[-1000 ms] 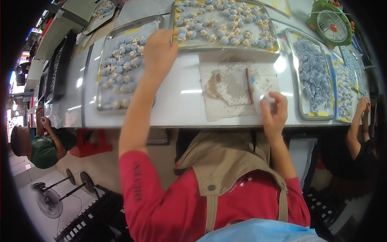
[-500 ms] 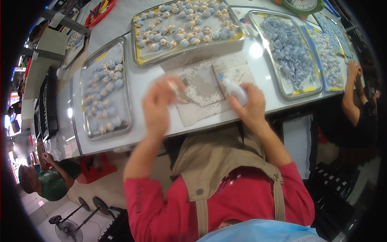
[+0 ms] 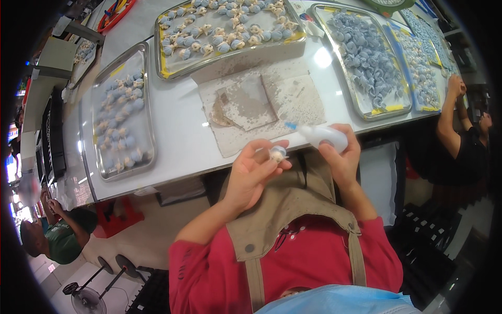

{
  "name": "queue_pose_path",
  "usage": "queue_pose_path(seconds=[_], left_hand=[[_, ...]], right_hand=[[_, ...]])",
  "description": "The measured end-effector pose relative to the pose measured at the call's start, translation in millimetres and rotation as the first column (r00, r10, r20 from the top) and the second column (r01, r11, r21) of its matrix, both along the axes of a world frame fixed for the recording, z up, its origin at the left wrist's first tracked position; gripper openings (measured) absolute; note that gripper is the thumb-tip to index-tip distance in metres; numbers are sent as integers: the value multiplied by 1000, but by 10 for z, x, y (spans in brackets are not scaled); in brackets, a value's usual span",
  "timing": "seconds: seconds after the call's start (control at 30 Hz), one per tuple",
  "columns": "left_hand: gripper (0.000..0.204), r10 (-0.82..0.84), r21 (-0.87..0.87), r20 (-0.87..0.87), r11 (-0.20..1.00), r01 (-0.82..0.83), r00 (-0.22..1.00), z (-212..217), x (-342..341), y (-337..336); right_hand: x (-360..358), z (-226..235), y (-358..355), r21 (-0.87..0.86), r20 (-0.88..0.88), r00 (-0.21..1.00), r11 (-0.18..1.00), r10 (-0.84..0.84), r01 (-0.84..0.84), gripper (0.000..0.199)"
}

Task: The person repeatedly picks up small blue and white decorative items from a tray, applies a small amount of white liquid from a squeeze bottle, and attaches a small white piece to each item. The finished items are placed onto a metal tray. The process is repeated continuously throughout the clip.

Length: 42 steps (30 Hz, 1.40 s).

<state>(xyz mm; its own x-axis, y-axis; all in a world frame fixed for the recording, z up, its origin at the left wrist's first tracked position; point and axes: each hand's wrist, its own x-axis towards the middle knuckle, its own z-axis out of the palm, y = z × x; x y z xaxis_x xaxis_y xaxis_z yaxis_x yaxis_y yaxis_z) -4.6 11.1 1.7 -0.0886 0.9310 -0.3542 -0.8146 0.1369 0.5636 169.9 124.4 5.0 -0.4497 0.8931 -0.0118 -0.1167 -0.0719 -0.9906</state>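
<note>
Between the fingers of my left hand (image 3: 256, 172) is a small figurine (image 3: 277, 153), pale cream with a light blue part, held near the table's front edge. My right hand (image 3: 342, 157) is wrapped round a white squeeze bottle (image 3: 327, 137). The bottle lies tilted, and its blue nozzle tip (image 3: 291, 125) points left, above and apart from the figurine. Beyond both hands a stained cardboard sheet (image 3: 300, 99) lies on the white table, with grey-white smears over it.
Similar figurines fill a metal tray (image 3: 151, 104) at left and a larger one (image 3: 219, 61) at the back. At right stands a tray (image 3: 361, 116) of grey-blue curled pieces, beside a blue tray (image 3: 418, 97) of small parts. A co-worker's hands (image 3: 456, 85) show at far right; another person (image 3: 68, 233) is at lower left.
My left hand has come down and right from over the cardboard, and the figurine now shows in it. My right hand has lifted the bottle off the cardboard, toward me.
</note>
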Motion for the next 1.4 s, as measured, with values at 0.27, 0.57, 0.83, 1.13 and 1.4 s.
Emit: queue_pose_path(seconds=[0.27, 0.57, 0.83, 1.13, 1.4], left_hand=[[34, 62, -3, -286, 998, -66, 956, -29, 74, -43], [38, 142, 64, -423, 990, -126, 895, -63, 96, -102], [38, 132, 74, -441, 991, -111, 888, -73, 86, -111], [36, 131, 87, -426, 991, -104, 895, -55, 81, -92], [33, 116, -4, -301, 992, -122, 947, -24, 88, -80]], right_hand=[[152, 98, -24, 374, 79, 997, 927, -12, -19, 35], [26, 230, -15, 722, 238, 969, 680, -63, -133, 33], [-42, 288, -16, 767, 300, 952, 610, -65, -200, 31], [-49, 279, -33, 704, 262, 960, 700, -100, -119, 28], [-2, 251, -32, 640, 274, 958, 760, -87, -114, 27]])
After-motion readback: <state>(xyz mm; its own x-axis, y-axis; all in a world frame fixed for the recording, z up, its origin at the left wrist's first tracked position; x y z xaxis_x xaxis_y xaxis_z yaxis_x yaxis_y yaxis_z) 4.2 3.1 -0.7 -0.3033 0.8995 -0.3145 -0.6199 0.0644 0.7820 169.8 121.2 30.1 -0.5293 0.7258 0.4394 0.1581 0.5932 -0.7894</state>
